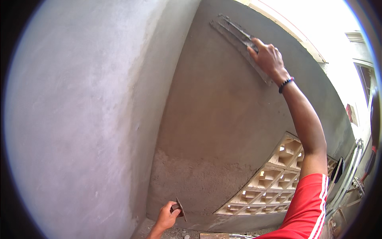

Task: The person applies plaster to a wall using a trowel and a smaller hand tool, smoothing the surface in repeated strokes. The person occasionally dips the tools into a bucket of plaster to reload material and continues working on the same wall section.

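Observation:
A long steel plastering trowel (234, 32) lies against the upper part of the grey plastered wall (199, 99), with my right hand (266, 57) closed around its handle. Low in the corner, my left hand (167, 216) grips a smaller float (182, 208) by its handle, the blade turned almost edge-on. The plaster near the bottom of this wall (191, 179) looks rougher than the smoother surface above it.
A smooth side wall (79, 119) meets this wall at the left. Pale ventilation blocks (266, 177) fill a lower-right opening behind my right arm. Long metal lengths (344, 179) lean at the far right. Rubble and a board (213, 235) lie along the bottom edge.

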Demonstrator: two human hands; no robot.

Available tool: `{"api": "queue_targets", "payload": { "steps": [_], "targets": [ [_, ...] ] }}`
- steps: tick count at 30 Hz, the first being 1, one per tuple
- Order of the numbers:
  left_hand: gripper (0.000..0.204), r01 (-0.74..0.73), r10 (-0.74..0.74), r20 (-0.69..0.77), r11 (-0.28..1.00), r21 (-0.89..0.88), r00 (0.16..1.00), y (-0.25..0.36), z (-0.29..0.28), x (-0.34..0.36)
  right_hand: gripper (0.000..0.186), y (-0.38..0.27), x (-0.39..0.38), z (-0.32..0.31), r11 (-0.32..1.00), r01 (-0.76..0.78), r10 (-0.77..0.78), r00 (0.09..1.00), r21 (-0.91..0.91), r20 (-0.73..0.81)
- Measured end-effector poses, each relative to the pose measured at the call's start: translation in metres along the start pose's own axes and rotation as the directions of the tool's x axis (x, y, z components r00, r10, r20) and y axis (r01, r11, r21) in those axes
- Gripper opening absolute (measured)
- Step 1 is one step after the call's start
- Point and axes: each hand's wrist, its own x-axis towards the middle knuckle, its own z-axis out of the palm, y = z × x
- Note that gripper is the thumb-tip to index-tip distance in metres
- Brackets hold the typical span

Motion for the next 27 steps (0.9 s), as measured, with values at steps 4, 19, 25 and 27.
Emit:
{"api": "queue_targets", "payload": {
  "steps": [4, 19, 25, 27],
  "targets": [
    [0.024, 0.01, -0.011, 0.04, 1.0, 0.013, 0.999, 0.011, -0.001, 0.006, 0.042, 0.022, 0.061, -0.011, 0.99, -0.144, 0.144, 0.985, 0.003, -0.095],
    [0.028, -0.276, 0.293, -0.204, 0.955, 0.107, 0.934, 0.074, -0.099, -0.002, 0.035, 0.179, -0.147, -0.001, 0.237, -0.7, 0.884, 0.443, 0.674, 0.148],
    [0.037, -0.534, 0.632, -0.258, 0.765, 0.36, 0.731, 0.122, -0.122, -0.004, 0.055, 0.018, -0.026, 0.024, 0.428, -0.539, 0.667, 0.73, 0.726, 0.149],
    [0.04, -0.533, 0.664, -0.253, 0.729, 0.43, 0.704, 0.119, -0.131, -0.009, 0.057, -0.029, 0.014, 0.017, 0.566, -0.51, 0.563, 0.813, 0.648, 0.148]
  ]
}}
